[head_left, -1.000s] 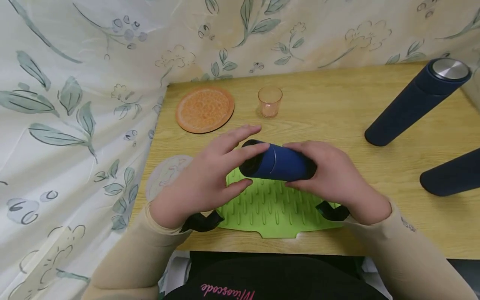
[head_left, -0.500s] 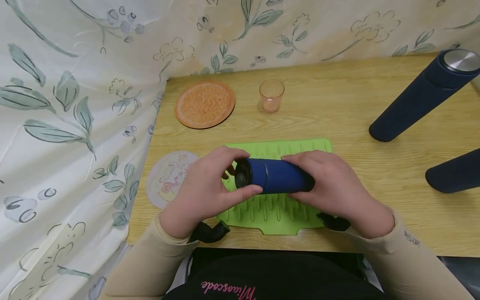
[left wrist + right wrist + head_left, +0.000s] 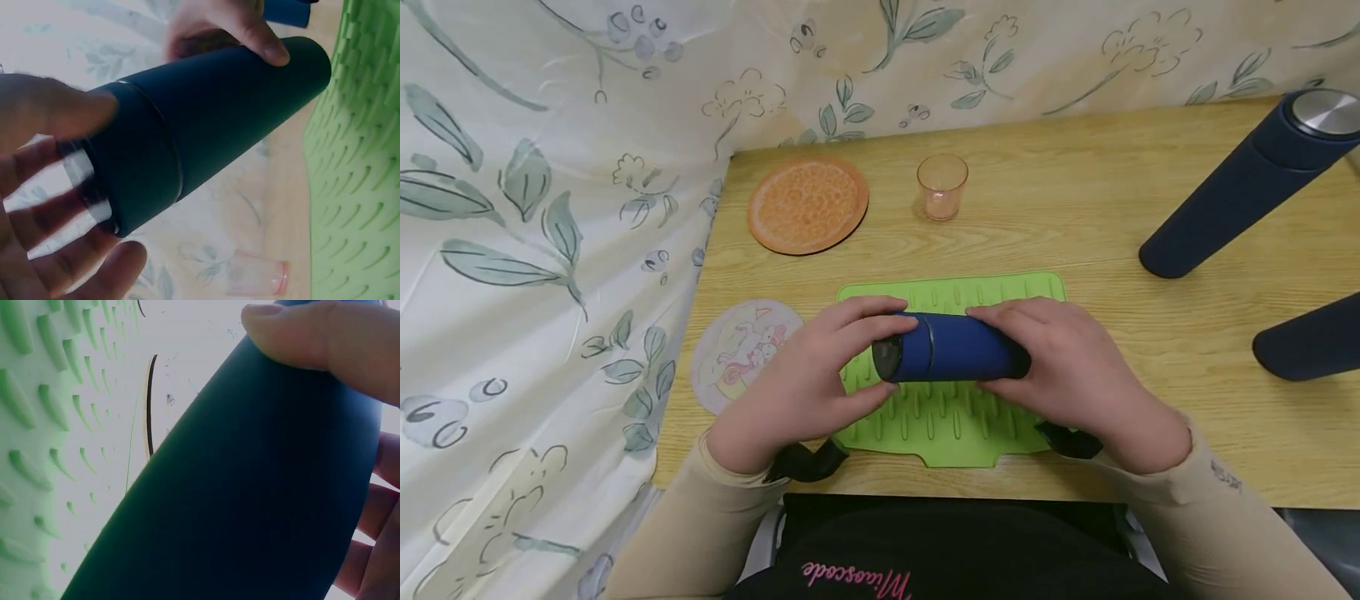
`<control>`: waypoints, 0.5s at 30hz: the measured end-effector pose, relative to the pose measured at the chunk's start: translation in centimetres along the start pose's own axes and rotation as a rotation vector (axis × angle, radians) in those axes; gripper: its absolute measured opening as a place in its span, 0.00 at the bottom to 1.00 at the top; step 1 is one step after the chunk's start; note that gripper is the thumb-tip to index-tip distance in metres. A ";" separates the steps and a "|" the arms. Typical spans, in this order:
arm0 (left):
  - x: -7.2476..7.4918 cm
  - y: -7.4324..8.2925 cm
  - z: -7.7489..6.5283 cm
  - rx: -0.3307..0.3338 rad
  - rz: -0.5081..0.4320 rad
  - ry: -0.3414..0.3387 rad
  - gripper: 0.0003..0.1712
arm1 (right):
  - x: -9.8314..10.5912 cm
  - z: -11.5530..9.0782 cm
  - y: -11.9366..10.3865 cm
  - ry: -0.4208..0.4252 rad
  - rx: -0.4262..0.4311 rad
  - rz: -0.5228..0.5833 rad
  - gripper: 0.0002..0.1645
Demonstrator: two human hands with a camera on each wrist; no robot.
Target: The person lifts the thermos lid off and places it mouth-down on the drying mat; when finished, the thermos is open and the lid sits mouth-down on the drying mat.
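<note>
Blue bottle [image 3: 970,348] held sideways above the green mat [image 3: 947,433], both hands on it.
From my end I see the right hand [image 3: 1071,362] grasping the bottle near its base, thumb on one side and fingers on the other, while the left hand [image 3: 801,375] spreads its fingers about the cap [image 3: 140,159]; its thumb is blurred in my left wrist view, so I can't tell whether it grips. Farther back on the tabletop [image 3: 1045,200] I have an orange disc [image 3: 808,204] and a clear pinkish glass [image 3: 942,190], with a pale round mat [image 3: 741,354] beside the left hand.
</note>
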State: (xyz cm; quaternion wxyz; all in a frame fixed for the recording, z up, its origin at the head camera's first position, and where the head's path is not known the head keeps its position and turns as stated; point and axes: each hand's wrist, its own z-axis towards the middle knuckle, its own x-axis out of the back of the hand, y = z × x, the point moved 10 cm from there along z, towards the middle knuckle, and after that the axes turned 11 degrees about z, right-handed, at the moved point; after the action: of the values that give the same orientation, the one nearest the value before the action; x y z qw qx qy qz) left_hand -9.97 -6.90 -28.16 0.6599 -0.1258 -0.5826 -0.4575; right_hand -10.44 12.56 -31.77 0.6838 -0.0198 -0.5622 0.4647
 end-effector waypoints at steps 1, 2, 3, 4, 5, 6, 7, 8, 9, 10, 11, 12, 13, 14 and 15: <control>0.0 -0.4 0.1 0.043 -0.013 0.000 0.36 | 0.0 0.0 0.0 0.001 0.004 0.000 0.51; -0.1 -0.8 0.1 0.093 -0.025 -0.001 0.37 | 0.0 0.0 -0.1 0.002 0.008 -0.002 0.51; -0.2 -1.3 0.1 0.146 -0.028 -0.003 0.36 | -0.1 0.1 -0.1 0.002 0.012 -0.004 0.50; -0.3 -1.7 0.1 0.196 -0.023 -0.006 0.35 | -0.1 0.1 -0.1 0.001 0.014 -0.006 0.50; -0.4 -2.1 0.1 0.242 -0.013 -0.012 0.34 | -0.1 0.1 -0.1 0.000 0.014 -0.008 0.50; -0.4 -2.4 0.1 0.278 0.007 -0.016 0.34 | -0.2 0.2 -0.1 -0.003 0.011 -0.012 0.50; -0.5 -2.7 0.0 0.309 0.017 -0.015 0.35 | -0.2 0.2 0.0 -0.005 0.006 -0.014 0.50; -0.4 -2.8 0.0 0.321 0.017 -0.010 0.37 | -0.2 0.2 0.0 -0.007 0.001 -0.016 0.50; -0.4 -2.8 0.0 0.311 0.013 -0.004 0.39 | -0.2 0.3 0.1 -0.010 -0.006 -0.018 0.51; -0.3 -2.6 0.0 0.278 -0.007 0.003 0.41 | -0.2 0.3 0.2 -0.011 -0.011 -0.021 0.51; -0.3 -2.3 0.1 0.232 -0.027 0.006 0.43 | -0.2 0.3 0.3 -0.011 -0.014 -0.024 0.51; -0.2 -2.0 0.1 0.181 -0.049 0.007 0.45 | -0.2 0.3 0.4 -0.011 -0.016 -0.026 0.51; -0.2 -1.6 0.1 0.129 -0.073 0.003 0.45 | -0.2 0.4 0.5 -0.009 -0.014 -0.028 0.51; -0.2 -1.2 0.0 0.074 -0.085 -0.002 0.44 | -0.2 0.4 0.5 -0.007 -0.010 -0.030 0.51; -0.3 -0.9 0.0 0.031 -0.090 -0.006 0.41 | -0.2 0.4 0.6 -0.006 -0.007 -0.032 0.52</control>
State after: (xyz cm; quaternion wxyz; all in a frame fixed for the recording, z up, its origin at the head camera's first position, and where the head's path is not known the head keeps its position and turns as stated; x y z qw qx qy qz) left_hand -10.63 -7.24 -28.76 0.6387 -0.0905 -0.5968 -0.4771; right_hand -11.10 12.58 -32.10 0.6895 -0.0117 -0.5660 0.4518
